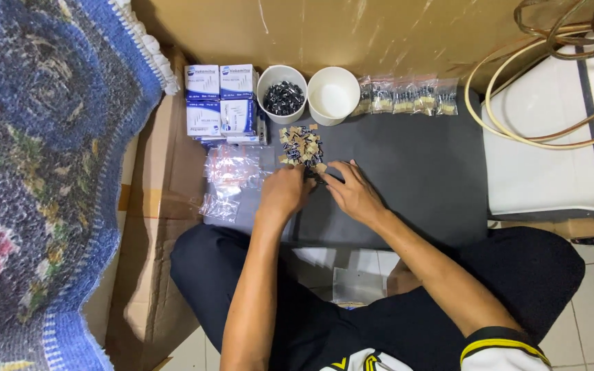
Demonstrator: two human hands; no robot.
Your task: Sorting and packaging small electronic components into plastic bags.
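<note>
At the left edge of the dark mat [407,165] that lies on the floor, a heap of clear plastic bags [228,180] sits just beside the left hand [283,192]. Beyond the bags, at the mat's far left corner, stands a stack of small blue-and-white boxes [218,99]. The left hand rests knuckles up, fingers curled under; its grip looks clenched around something small, though what lies inside cannot be told from here. Straight ahead of both hands, touching their fingertips, is the pile of small tan and dark parts [302,146]. It spreads away from the person, longer front to back than side to side, with its near end meeting the gap between the two hands. The left hand sits slightly nearer the pile's middle; the right hand [352,192] comes at it from the right and a little lower. The right hand lies flatter, fingers stretched toward the left hand, tips pinched down at one dark piece on the mat; whether that piece is truly gripped cannot be told.

Past the pile stand two white cups: the left cup [282,94] holds dark parts, the right cup [333,95] looks empty. To their right, a row of filled clear packets [410,97] runs along the mat's far edge, well apart from either hand. Farther right, coiled tubing [551,82] rests over a white appliance [551,137].
</note>
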